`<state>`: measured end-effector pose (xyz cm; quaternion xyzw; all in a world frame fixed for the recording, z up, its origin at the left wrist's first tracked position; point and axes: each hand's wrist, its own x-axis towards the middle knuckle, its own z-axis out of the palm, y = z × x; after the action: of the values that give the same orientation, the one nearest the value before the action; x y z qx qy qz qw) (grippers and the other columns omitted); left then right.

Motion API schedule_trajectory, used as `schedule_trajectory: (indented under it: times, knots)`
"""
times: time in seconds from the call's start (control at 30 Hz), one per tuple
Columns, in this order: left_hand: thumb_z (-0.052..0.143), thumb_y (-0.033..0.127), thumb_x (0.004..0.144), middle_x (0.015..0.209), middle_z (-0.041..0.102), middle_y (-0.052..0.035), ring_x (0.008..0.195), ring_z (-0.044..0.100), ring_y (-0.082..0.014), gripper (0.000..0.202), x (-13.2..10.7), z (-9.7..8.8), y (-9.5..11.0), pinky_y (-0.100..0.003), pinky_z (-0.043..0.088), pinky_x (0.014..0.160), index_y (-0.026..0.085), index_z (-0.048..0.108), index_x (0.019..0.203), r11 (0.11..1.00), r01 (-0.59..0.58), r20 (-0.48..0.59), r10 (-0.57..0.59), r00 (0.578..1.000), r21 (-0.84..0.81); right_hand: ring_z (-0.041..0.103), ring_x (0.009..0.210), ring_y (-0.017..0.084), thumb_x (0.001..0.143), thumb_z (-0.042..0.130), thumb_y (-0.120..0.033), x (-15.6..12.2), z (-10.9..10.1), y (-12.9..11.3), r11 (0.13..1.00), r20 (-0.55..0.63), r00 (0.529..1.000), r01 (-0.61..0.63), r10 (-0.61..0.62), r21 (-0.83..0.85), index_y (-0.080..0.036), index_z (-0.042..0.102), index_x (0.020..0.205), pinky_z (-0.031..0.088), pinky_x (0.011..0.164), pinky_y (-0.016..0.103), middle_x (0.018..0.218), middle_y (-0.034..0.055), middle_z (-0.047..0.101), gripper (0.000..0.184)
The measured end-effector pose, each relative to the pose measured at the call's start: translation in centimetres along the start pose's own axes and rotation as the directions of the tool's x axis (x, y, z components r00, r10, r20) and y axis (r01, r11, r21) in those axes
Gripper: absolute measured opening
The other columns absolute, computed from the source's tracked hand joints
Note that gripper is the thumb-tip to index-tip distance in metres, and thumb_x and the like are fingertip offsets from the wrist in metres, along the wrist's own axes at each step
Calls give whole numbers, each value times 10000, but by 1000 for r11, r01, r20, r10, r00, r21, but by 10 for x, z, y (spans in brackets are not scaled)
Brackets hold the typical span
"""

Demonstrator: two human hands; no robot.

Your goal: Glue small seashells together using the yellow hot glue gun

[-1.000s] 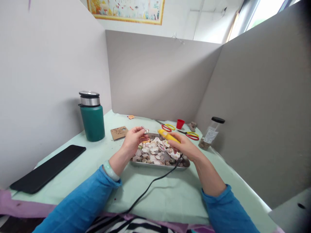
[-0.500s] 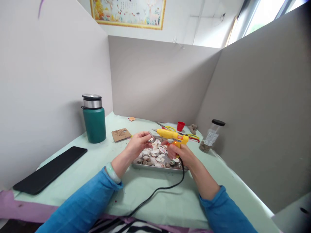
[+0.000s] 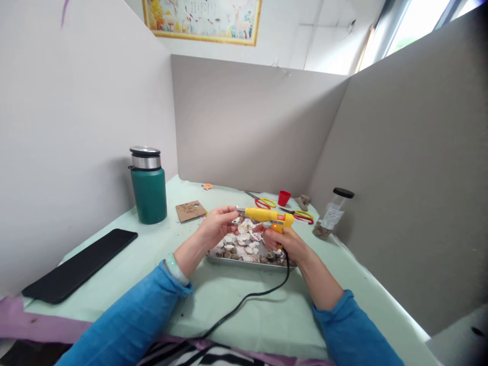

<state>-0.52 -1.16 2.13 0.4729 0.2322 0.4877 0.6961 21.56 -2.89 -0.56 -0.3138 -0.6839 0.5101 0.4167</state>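
Observation:
My right hand grips the handle of a yellow glue gun, held level with its nozzle pointing left and a small orange light on. My left hand pinches a small shell right at the nozzle tip. Both hands hover over a metal tray filled with several pale shells. The gun's black cord trails down toward me across the green table cover.
A green flask stands at the left, with a brown card beside it. A black flat pad lies near the left edge. Behind the tray are two scissors, a red cup and a clear jar. Grey partition walls enclose the table.
My right hand turned the glue gun from a slanted hold to level and brought its nozzle leftward to the shell in my left hand. The view tilted slightly.

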Motion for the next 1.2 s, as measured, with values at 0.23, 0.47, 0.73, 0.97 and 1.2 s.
schedule_trajectory:
  times: [0.23,0.47,0.73,0.97,1.2]
  knots:
    - [744,241,655,672,600,-15,428,505,-64,214,-2,0,0,-234,450,466,123,583,733,1000,11,82,-14,997,28,370,457,102,790,594,-467,-2,0,-3,1000,-8,1000,-3,3,16,-149,637,905,330,482,262,485,-48,402,341]
    - [731,218,671,653,607,-12,421,510,-65,204,-2,0,1,-215,439,454,139,569,766,999,37,96,-36,995,-11,364,455,93,796,598,-437,-2,0,0,999,9,1000,-1,0,51,-120,630,990,323,479,254,494,-53,400,374]
    - [701,236,718,646,592,-7,417,499,-63,185,-3,-2,-1,-201,413,433,148,554,788,998,59,191,-56,980,-10,358,456,89,792,596,-412,-3,1,0,994,20,1000,-10,8,108,-133,625,974,316,478,246,502,-60,380,335]
    - [710,199,701,639,602,-10,400,468,-56,208,-2,-3,0,-189,388,415,159,539,812,992,78,150,-64,987,-94,363,461,90,801,588,-405,-3,-1,3,992,67,998,-26,18,126,-118,623,991,316,475,241,502,-56,383,346]
    - [701,213,720,641,594,-5,391,457,-47,199,-3,-4,-2,-192,382,414,144,554,835,992,115,245,-101,964,-42,373,458,91,801,594,-417,-2,-4,8,986,98,995,-13,-4,167,-118,625,1006,331,473,244,506,-52,393,364]
